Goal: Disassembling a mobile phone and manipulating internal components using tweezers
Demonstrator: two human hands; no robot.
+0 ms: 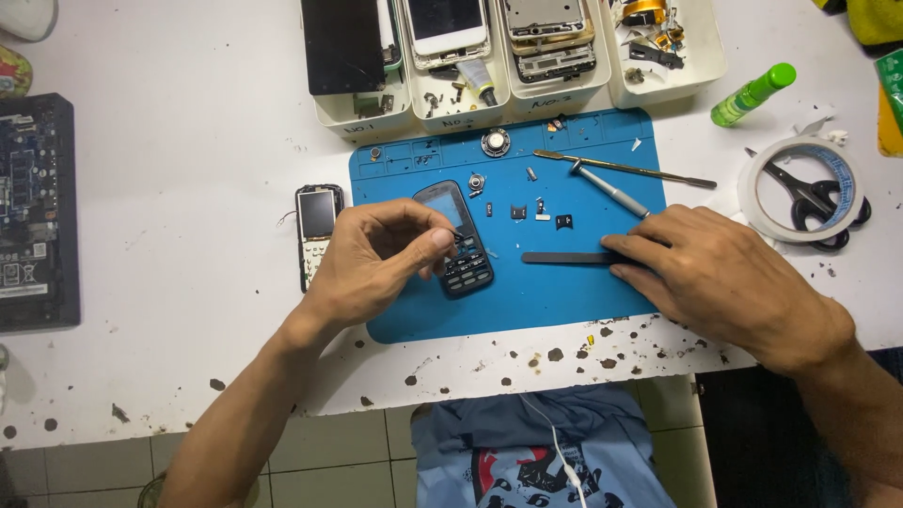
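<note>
A dark keypad phone front (459, 241) lies on the blue work mat (527, 301). My left hand (376, 259) rests over the phone's left side, thumb and fingers pinched together at its keypad; what they pinch is too small to see. My right hand (720, 277) lies flat on the mat's right edge, fingertips touching the end of a long thin black strip (564, 257). Small dark parts (518, 212) and a round speaker (496, 142) sit on the mat above.
An opened phone body (316, 230) lies left of the mat. White trays (513, 71) with phone parts stand at the back. A screwdriver (611, 191), metal pry tool (625, 169), tape roll (800, 193) around scissors, green bottle (752, 94) and a circuit-board device (36, 212) surround the mat.
</note>
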